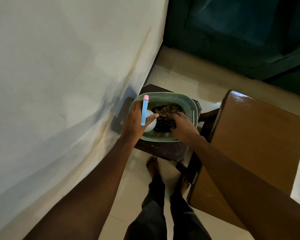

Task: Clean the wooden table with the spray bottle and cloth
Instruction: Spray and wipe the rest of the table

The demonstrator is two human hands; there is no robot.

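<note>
While left hand [135, 122] grips spray bottle [144, 110], right hand [183, 126] pinches cloth [164, 110] in basket [181, 99]

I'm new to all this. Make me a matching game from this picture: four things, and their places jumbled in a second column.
Things: 1 spray bottle; 2 cloth; 3 basket; 4 wooden table.
Places: a on the dark stool; b gripped by the left hand; c right of the stool; d in the basket, held by the right hand.
Pairs: 1-b, 2-d, 3-a, 4-c.
</note>
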